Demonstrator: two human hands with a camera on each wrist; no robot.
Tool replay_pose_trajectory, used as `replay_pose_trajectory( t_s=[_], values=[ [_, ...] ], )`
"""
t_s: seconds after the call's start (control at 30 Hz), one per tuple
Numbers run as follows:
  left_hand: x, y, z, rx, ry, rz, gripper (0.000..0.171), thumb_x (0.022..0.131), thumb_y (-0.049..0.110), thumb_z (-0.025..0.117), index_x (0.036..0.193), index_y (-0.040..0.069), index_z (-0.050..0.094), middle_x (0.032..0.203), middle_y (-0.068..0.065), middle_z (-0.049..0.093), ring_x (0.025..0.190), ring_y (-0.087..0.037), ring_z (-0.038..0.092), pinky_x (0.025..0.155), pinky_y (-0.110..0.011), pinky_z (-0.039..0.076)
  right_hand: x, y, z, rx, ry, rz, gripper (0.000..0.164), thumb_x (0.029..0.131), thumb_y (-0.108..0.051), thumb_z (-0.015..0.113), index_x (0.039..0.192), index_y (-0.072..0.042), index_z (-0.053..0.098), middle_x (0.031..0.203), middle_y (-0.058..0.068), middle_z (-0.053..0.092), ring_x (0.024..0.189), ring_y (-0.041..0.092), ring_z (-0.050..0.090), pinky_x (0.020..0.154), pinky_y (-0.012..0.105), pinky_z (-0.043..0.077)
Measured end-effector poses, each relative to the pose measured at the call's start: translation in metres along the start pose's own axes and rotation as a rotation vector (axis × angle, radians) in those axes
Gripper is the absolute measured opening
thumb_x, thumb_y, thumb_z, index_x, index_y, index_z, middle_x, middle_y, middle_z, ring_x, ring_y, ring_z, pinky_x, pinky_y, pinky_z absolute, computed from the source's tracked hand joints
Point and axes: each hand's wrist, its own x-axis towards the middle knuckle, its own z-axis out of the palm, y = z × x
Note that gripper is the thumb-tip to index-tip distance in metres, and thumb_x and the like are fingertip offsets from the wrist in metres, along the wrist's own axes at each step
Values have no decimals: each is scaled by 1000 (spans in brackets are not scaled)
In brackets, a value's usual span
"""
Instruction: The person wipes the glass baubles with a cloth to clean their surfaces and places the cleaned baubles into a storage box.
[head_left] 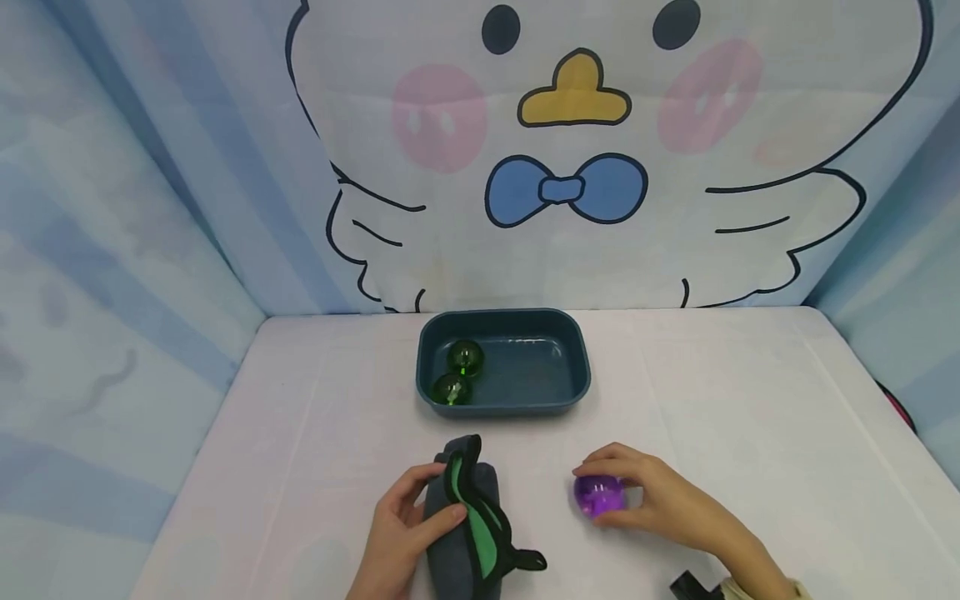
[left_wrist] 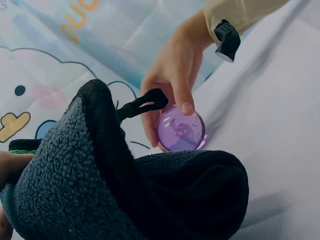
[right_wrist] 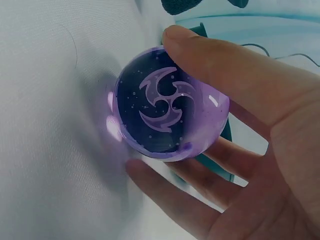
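My left hand (head_left: 408, 525) grips a folded dark grey fuzzy cloth item (head_left: 446, 554), with black edging, a green strip and a small black loop; in the left wrist view its grey side (left_wrist: 65, 175) fills the lower left. To the right, my right hand (head_left: 660, 500) holds a clear purple ball (head_left: 598, 495) between thumb and fingers, low over the white tabletop. A pale three-bladed swirl on a dark disc shows inside the ball (right_wrist: 165, 105) in the right wrist view. Beyond both hands stands a dark teal tray (head_left: 532, 410) with two clear green balls (head_left: 465, 358) at its left end.
The table (head_left: 315, 467) has a white cloth over it. A curtain (head_left: 562, 267) with a cartoon duck closes off the back, and pale blue curtains (head_left: 97, 375) hang at both sides. A black strap (head_left: 693, 586) sits at my right wrist.
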Motion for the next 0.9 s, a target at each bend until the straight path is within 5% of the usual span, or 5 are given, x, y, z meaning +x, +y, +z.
replay_pose_trajectory(
  t_s=[0.43, 0.73, 0.9],
  values=[
    [1, -1, 2, 41, 36, -13, 56, 80, 18, 83, 129, 5, 58, 143, -14, 50, 124, -26, 55, 111, -45, 42, -5, 5, 3, 92, 87, 10, 59, 80, -38, 82, 129, -12, 62, 120, -4, 63, 108, 7, 60, 86, 25, 58],
    [2, 0, 3, -10, 22, 14, 57, 80, 12, 82, 131, 2, 58, 143, -16, 48, 115, -26, 62, 97, -25, 51, 0, 11, 9, 190, 163, 7, 52, 77, -35, 85, 120, -12, 68, 110, -4, 67, 100, 7, 63, 77, 23, 60],
    [3, 1, 5, -26, 9, 7, 58, 80, 13, 82, 132, 2, 58, 141, -16, 51, 112, -24, 64, 94, -26, 53, 7, 1, 13, 231, 198, -5, 53, 77, -36, 85, 122, -14, 67, 114, -3, 66, 102, 11, 65, 77, 22, 59]
  ],
)
